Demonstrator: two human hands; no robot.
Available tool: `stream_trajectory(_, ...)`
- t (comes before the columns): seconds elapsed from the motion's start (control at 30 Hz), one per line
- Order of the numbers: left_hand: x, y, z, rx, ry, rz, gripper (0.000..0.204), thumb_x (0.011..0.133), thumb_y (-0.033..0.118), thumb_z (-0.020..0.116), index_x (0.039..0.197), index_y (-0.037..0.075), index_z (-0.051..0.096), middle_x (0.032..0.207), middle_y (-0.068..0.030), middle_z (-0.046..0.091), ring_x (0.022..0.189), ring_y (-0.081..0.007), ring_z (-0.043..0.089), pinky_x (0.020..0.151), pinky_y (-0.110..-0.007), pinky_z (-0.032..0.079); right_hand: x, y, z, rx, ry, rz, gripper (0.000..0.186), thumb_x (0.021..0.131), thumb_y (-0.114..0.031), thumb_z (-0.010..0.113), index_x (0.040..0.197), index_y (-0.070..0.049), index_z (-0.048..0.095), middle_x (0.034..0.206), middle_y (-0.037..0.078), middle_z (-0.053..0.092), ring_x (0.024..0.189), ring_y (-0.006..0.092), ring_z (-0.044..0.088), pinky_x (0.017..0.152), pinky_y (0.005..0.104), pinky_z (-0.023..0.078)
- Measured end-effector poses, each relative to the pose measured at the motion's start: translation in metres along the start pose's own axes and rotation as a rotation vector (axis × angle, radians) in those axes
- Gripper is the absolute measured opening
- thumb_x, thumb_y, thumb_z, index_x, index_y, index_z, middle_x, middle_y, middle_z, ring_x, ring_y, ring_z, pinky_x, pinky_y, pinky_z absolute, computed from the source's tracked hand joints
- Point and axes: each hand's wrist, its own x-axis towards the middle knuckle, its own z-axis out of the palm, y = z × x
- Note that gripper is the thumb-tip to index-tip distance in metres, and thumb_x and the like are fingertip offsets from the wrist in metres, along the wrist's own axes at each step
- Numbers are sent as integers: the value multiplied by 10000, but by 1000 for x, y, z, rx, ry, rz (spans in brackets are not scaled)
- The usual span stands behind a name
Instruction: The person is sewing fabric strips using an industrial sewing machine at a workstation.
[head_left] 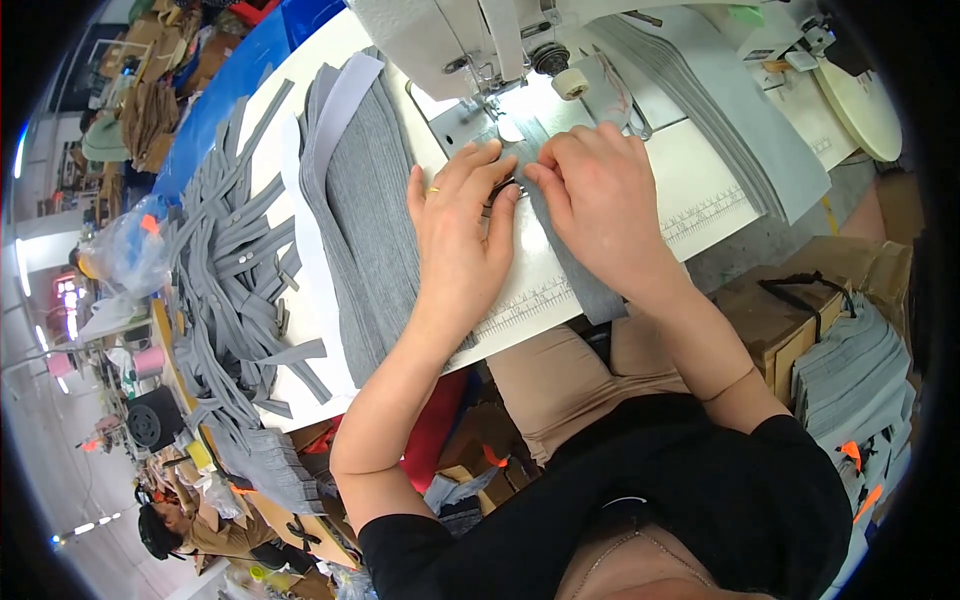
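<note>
Under the sewing machine head point(470, 35), on the white worktop point(700, 190), I have both my hands flat on a narrow grey fabric strip point(580, 270) that runs from the presser foot point(490, 100) back toward me and hangs off the near edge. My left hand point(460, 235) lies spread, fingers nearly straight, pressing the strip down; something small and dark sits under its fingertips, and I cannot tell what it is. My right hand point(600, 195) is curled lightly, thumb and forefinger pinching the strip's edge just beside the left. To my left lies a stack of grey ribbed panels point(370, 200), and beyond it a heap of grey straps point(235, 280). I judge the risk is the strip skewing: uneven pressure between my hands would feed it crooked under the foot, and my fingertips are close to the needle
</note>
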Motion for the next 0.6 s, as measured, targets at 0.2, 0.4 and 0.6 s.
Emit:
stream_trajectory(0.2, -2, 0, -3, -123, -45, -62, 230, 969, 130, 663, 1183, 73, 724, 1358, -95, 685, 1384, -341, 544, 1212, -638, 176, 2, 3, -7, 289, -177, 247, 107, 884, -151, 728, 926, -61, 689, 702, 57, 666, 740, 263, 642, 769, 406, 423)
stream_trajectory(0.4, -3, 1, -1, 10, -28, 15, 274, 971, 143, 665, 1228, 61, 714, 1374, -83, 678, 1389, -341, 540, 1211, -672, 134, 6, 1, -6, 488, -171, 393, 202, 897, -121, 707, 1073, -57, 631, 689, 32, 673, 669, 249, 656, 726, 403, 439)
stream_trajectory(0.6, 5, -7, 0, 102, -47, 3, 313, 983, 149, 646, 1283, 75, 697, 1398, -86, 663, 1396, -344, 531, 1204, -699, 97, 15, 9, 8, 583, -100, 391, 187, 874, -118, 730, 990, -38, 606, 685, 61, 666, 649, 270, 650, 695, 418, 460)
